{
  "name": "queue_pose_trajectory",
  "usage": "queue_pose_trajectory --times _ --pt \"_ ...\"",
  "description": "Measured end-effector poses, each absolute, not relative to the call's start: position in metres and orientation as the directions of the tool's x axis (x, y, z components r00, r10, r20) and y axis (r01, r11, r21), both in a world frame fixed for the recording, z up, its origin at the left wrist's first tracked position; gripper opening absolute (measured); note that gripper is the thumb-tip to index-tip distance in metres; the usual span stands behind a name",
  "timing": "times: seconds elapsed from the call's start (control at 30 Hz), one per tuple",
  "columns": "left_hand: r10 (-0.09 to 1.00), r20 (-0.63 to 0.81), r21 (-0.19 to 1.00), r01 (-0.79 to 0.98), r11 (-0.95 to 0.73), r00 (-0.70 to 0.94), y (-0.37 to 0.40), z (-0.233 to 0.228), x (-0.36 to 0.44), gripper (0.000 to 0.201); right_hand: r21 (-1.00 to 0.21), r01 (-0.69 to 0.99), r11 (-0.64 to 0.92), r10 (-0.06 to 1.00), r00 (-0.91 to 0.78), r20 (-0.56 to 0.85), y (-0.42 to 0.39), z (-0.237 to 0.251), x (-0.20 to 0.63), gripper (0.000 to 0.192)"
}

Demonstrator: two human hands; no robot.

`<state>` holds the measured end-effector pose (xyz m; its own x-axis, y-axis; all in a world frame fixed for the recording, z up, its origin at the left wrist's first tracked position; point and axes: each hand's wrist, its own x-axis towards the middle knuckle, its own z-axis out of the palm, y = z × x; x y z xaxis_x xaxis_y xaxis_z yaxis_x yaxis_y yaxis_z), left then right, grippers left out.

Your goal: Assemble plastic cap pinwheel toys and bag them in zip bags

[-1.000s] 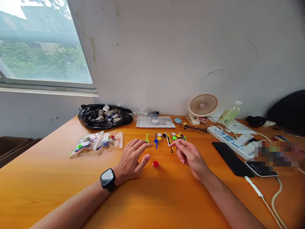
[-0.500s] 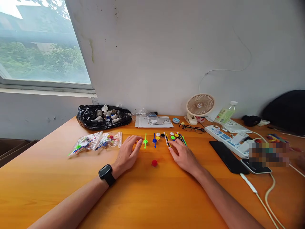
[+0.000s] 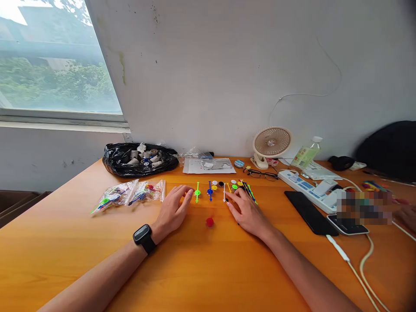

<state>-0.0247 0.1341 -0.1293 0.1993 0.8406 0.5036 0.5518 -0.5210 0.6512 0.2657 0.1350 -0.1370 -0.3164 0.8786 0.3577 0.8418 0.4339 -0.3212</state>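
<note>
My left hand (image 3: 174,209), with a black watch on its wrist, rests on the table with its fingers apart, next to a green arrow-shaped spinner (image 3: 197,192). A blue arrow-shaped spinner (image 3: 210,192) lies to the right of the green one. My right hand (image 3: 247,213) is open, its index fingertip at a white arrow (image 3: 224,193). A dark bit under its fingers is too small to make out. Several coloured discs, such as a yellow disc (image 3: 214,187), and more arrows (image 3: 251,194) lie beyond the right hand. A red round piece (image 3: 209,222) sits between my hands.
Clear bags of coloured parts (image 3: 112,197) lie left. Behind are a black plastic bag (image 3: 110,161), white sheets (image 3: 195,167), glasses (image 3: 256,174) and a fan (image 3: 271,143). A power strip (image 3: 300,185), black phone (image 3: 308,212) and cables stand right. Another person's hand (image 3: 406,215) shows at the right edge.
The white arrow has turned from a slant to point straight, in line with the green and blue spinners. My right fingers have shifted slightly; my left hand stays put.
</note>
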Motion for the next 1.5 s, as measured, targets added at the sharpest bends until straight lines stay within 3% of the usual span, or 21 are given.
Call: queue_pose_trajectory --times 0.2,0.37,0.83,0.97,1.2,1.5 --pt "0.847 0.491 0.652 0.560 -0.511 0.201 0.134 -0.128 -0.024 0.036 -0.285 0.871 0.400 0.899 -0.312 0.308 0.132 -0.131 0.264 0.028" --pt "0.847 0.491 0.647 0.567 -0.510 0.201 0.133 -0.127 -0.024 0.037 -0.265 0.905 0.333 0.907 -0.231 0.353 0.132 -0.124 0.266 0.019" --pt "0.869 0.443 0.675 0.557 -0.484 0.220 0.133 -0.128 -0.025 0.042 -0.169 0.934 0.316 0.920 -0.257 0.296 0.124 -0.120 0.260 0.023" --pt "0.872 0.437 0.679 0.555 -0.481 0.221 0.133 -0.127 -0.025 0.042 -0.183 0.894 0.410 0.876 -0.329 0.353 0.124 -0.125 0.261 0.030" --pt "0.868 0.445 0.675 0.553 -0.488 0.222 0.133 -0.127 -0.024 0.041 -0.255 0.833 0.490 0.846 -0.385 0.368 0.118 -0.120 0.255 0.021" --pt "0.866 0.441 0.663 0.565 -0.491 0.235 0.132 -0.127 -0.024 0.043 -0.212 0.908 0.362 0.904 -0.286 0.319 0.129 -0.125 0.263 0.019"
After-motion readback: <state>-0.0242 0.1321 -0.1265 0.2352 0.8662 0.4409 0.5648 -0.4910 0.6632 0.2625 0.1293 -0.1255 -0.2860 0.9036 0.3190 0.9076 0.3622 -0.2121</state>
